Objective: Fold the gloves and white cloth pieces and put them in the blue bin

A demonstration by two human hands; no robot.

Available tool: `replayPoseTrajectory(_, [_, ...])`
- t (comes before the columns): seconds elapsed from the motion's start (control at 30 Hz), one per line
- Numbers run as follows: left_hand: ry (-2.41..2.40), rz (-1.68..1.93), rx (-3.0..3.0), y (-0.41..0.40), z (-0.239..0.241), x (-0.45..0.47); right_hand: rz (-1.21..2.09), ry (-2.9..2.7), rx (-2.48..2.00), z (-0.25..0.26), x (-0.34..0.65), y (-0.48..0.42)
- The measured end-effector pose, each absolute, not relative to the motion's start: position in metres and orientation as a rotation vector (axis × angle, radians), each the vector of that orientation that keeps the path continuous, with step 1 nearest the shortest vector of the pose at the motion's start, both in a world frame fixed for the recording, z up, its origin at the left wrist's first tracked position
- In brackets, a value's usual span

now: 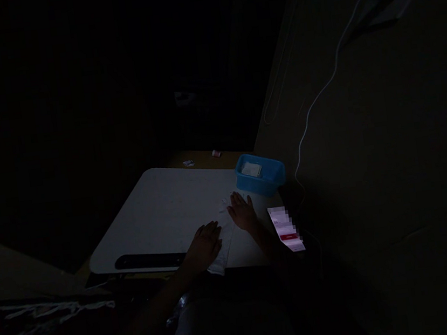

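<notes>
In dim light, a narrow white cloth (226, 235) lies lengthwise on a white tabletop (151, 214), its near end hanging at the front edge. Its exact kind is too dark to make out. My left hand (205, 246) rests flat with fingers stretched out, at the cloth's left side and partly over it. Farther along, my right hand (242, 211) lies palm down on the cloth's far right part, fingers extended and slightly apart. Neither hand grips anything.
A blue plastic basket (264, 187) holding folded white cloth (251, 169) stands at the table's back right. A lit phone (286, 228) lies right of my right hand. A white cable (315, 99) runs down the wall. A small pinkish spool-like item (216, 153) sits behind the table.
</notes>
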State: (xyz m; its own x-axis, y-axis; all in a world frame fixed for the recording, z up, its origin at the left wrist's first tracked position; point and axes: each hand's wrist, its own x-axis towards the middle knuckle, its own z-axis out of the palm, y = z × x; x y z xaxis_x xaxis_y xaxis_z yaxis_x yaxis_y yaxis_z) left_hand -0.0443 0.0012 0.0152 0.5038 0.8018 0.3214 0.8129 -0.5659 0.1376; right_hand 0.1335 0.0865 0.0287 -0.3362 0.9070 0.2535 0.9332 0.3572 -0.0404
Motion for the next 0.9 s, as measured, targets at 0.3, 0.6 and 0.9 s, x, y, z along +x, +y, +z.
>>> replayPoseTrajectory(0.3, [-1.45,-0.543,-2.694,0.002,0.016,-0.043,-0.115,-2.639,-1.271,0.029,0.119,0.06])
replayPoseTrajectory(0.6, [-1.436,-0.527,-2.688,0.002,0.015,-0.044,-0.128,-2.479,-1.527,0.032,0.113,0.078])
replayPoseTrajectory(0.9, [-1.448,-0.536,-2.699,0.002,0.018,-0.044,-0.166,-2.604,-1.288,0.025,0.13,0.047])
